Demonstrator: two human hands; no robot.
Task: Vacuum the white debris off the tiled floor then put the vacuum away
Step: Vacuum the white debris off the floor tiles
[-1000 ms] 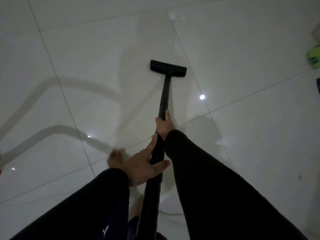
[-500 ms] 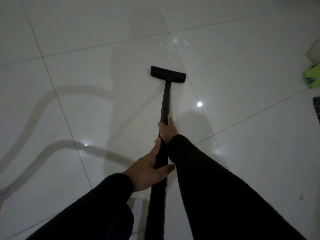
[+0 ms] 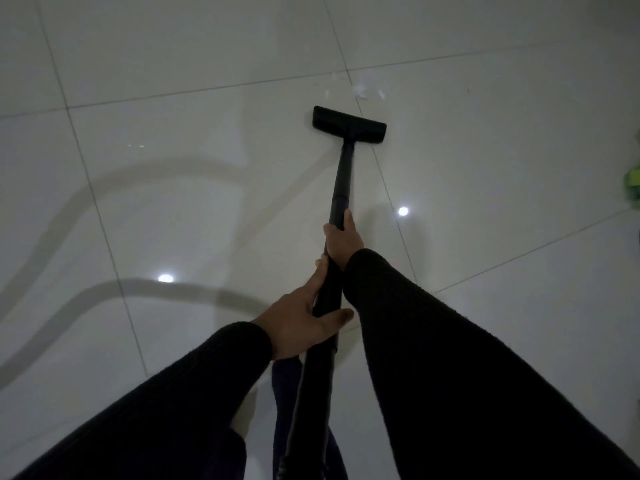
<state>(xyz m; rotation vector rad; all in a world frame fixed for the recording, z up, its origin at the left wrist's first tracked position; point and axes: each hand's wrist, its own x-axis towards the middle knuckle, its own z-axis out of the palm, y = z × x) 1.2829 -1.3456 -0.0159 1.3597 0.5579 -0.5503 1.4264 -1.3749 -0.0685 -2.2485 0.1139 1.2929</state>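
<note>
right hand (image 3: 343, 237): wrapped round vacuum wand (image 3: 341, 188) high up, steering
left hand (image 3: 301, 323): clasps wand lower, to push
floor head (image 3: 349, 124): upper centre, flat on tiled floor (image 3: 173, 202), aimed at debris
white debris (image 3: 360, 91): just beyond head, not yet sucked up

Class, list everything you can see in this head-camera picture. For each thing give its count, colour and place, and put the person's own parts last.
Vacuum floor head: one, black, on the floor just short of the debris.
Vacuum wand: one, black, running from the head back to the hands.
White debris: several small bits, white, beyond the head near a tile joint.
Tiled floor: large glossy white tiles, two bright light reflections.
Green object: one, at the right edge, cut off.
Right hand: grips the wand, further forward.
Left hand: holds the wand, nearer the body.
Sleeves: two, black.
</note>
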